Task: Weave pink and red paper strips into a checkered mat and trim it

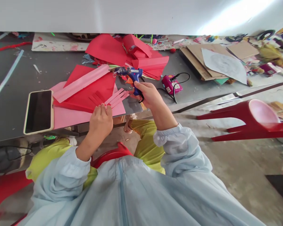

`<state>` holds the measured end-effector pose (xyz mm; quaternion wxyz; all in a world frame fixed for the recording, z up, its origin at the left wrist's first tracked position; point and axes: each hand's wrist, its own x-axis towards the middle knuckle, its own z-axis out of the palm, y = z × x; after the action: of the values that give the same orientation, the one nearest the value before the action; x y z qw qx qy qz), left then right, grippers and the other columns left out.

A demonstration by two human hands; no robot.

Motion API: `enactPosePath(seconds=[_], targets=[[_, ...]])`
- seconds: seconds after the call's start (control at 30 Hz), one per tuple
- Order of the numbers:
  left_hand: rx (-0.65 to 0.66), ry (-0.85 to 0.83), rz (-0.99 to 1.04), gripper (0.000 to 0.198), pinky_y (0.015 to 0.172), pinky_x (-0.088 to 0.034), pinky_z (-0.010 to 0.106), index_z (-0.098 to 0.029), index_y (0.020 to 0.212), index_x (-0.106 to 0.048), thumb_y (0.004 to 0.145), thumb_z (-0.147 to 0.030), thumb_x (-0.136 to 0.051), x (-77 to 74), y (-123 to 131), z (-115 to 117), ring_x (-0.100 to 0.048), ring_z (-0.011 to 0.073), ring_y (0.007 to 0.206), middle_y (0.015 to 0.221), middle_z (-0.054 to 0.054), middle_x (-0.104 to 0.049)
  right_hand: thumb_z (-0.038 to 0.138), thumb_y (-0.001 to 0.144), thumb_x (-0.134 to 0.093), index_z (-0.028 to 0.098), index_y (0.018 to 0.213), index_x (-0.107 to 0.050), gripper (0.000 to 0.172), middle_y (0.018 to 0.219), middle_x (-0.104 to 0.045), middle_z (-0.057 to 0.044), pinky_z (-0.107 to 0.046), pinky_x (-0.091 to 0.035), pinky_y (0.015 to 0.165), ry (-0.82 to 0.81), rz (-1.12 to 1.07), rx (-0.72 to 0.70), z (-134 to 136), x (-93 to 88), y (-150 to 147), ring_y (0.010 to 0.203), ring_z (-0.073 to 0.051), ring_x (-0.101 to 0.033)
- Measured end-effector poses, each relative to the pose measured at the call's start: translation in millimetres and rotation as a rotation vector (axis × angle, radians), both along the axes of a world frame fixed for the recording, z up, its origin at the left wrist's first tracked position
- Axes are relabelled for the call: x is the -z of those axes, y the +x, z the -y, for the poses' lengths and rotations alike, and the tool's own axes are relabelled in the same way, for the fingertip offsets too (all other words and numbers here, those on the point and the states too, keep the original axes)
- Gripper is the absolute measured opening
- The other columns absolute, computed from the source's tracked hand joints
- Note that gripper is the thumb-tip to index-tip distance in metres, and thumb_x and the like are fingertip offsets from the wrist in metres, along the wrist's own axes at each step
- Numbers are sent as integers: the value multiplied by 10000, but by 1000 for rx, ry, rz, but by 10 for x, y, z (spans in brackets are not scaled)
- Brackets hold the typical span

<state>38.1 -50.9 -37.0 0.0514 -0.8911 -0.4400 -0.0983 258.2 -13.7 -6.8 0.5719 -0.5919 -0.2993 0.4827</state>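
My right hand (148, 95) is closed around the handle of a blue glue gun (136, 75), whose dark, dirty nozzle points left over the papers. At the table edge my left hand (101, 121) has its fingers pressed together on a piece of pink paper cut into strips (116, 98). Under the strips lies a red paper sheet (85, 94), with a folded light pink strip (81, 83) across it. A larger pink sheet (68, 119) shows beneath. To the left, a phone (39, 111) with a dark screen lies by the papers.
More red paper (108, 48) is heaped at the back. A magenta box with a black cable (172, 84) sits right of the glue gun. Cardboard sheets (195, 62) and a drawing (225, 64) lie further right. A red stool (245, 117) stands on the floor at right.
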Motion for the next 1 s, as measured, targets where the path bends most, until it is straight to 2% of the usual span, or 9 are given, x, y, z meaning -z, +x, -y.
enactPosePath(seconds=[0.27, 0.57, 0.83, 1.0], targets=[[37, 2, -12, 370, 1071, -469, 512, 48, 1182, -616, 894, -90, -428, 10, -15, 32, -615, 398, 1242, 1349, 363, -577, 372, 819, -784, 139, 759, -675, 264, 651, -610, 5, -200, -610, 594, -48, -14, -212, 21, -20, -64, 582, -85, -643], [45, -17, -35, 417, 1086, -450, 544, 62, 1263, -578, 920, -126, -435, 31, -20, 61, -573, 420, 1301, 1394, 392, -522, 420, 789, -799, 169, 809, -633, 302, 657, -614, 41, -240, -638, 684, -2, 17, -372, 14, -20, -116, 663, -105, -702], [46, -48, -30, 491, 1076, -436, 565, -120, 1434, -507, 951, -203, -470, -2, 9, 74, -553, 409, 1328, 1433, 342, -516, 501, 740, -817, 179, 790, -611, 386, 685, -641, 32, -236, -610, 703, 73, 55, -447, 31, 11, -112, 754, -129, -736], [33, -14, -24, 486, 1042, -455, 568, -170, 1455, -495, 978, -240, -437, 32, 33, 65, -610, 387, 1257, 1408, 312, -557, 480, 761, -807, 173, 757, -603, 369, 708, -617, 27, -247, -589, 731, 132, 73, -505, 43, -3, -120, 804, -141, -739]])
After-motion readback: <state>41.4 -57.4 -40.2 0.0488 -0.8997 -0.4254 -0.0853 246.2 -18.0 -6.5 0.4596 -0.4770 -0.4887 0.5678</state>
